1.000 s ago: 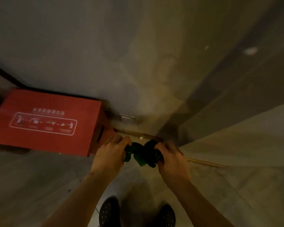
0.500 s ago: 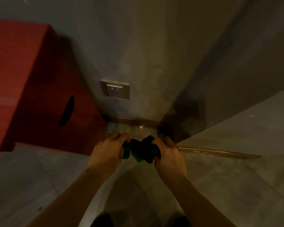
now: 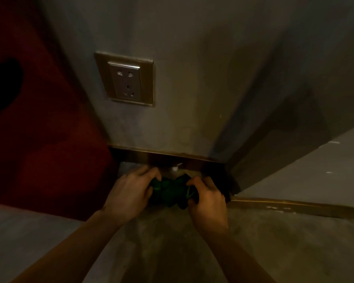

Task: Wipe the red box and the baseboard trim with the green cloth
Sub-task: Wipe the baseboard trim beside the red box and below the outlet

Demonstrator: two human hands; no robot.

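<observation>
Both hands grip the green cloth (image 3: 173,189) low down by the foot of the wall: the left hand (image 3: 131,193) has its fingers curled over the cloth's left end, the right hand (image 3: 207,198) is closed on its right end, and the fabric sits bunched in a dark, crumpled wad between them. It looks soft and thick, folded on itself, with a small loop or stitched edge showing near the right hand. The wad sits just in front of the baseboard trim (image 3: 168,158), a low strip with a dull metallic, brassy sheen that runs along the bottom of the grey wall, turns the outer corner and continues to the right. A small pale speck or blob sits on the trim just above the cloth. I cannot tell whether the cloth is already touching the trim. The red box (image 3: 43,127) stands at the left against the wall, matte, with a dark oval hand-hole in its side. A rectangular wall socket (image 3: 126,79) with a metal-toned frame is set above the trim. By my reading the step in hand is readying the cloth for the trim; the next move calls for pressing the wad flat against the strip and drawing it along, minding the corner.
</observation>
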